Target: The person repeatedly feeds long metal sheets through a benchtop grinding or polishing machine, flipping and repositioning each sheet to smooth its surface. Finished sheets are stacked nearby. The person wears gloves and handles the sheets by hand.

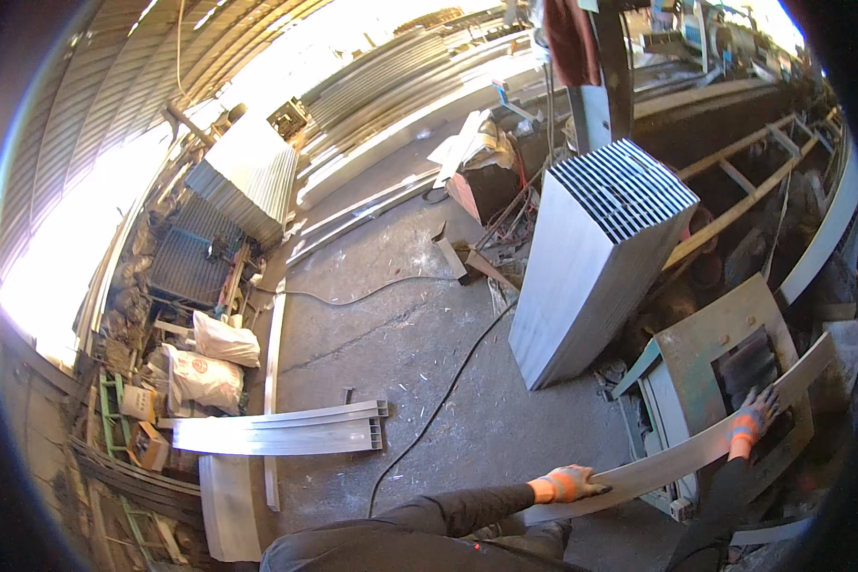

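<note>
I have both hands on a long, flat metal strip [696, 448] that runs at a slant from lower centre up toward the right edge of the view. My left hand [567, 483], in a grey and orange glove, lies on the strip's lower end with the fingers stretched out along it, more pressing than gripping. My right hand [753, 418], gloved the same way, is curled over the strip further up, where it crosses a worn metal machine table [710, 334] with a dark opening in its middle. Just to the left of that table stands a tall bundle of stacked metal profiles [596, 257], leaning. On the concrete floor [400, 343] a black cable [439, 405] snakes toward me, and further left lie several cut profiles [276, 434], with white sacks [210, 362] nearby.
</note>
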A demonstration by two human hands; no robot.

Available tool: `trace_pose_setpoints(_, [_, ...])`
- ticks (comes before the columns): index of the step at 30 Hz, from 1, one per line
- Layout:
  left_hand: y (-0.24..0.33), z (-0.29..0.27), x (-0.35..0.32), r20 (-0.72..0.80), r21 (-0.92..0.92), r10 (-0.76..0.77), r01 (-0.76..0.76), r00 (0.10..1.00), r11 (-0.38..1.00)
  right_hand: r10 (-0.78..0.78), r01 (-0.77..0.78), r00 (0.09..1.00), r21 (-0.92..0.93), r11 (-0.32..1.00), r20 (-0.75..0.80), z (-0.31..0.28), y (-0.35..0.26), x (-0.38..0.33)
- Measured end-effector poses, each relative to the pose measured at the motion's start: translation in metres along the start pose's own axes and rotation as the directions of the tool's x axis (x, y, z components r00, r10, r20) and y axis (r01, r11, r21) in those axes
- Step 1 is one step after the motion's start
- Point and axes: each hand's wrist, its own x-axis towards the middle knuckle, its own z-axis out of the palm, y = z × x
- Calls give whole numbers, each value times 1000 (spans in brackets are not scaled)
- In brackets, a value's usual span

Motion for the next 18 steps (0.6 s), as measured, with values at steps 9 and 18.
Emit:
trace_pose_setpoints(9, [-136,8,-201,-77,76,-96,102,992,992,82,-71,996,237,969,-39,-44,-85,-213])
trace_pose_setpoints(18, [-276,17,-370,-94,157,-143,157,985,975,57,-50,998,280,959,-20,-101,-164,-420])
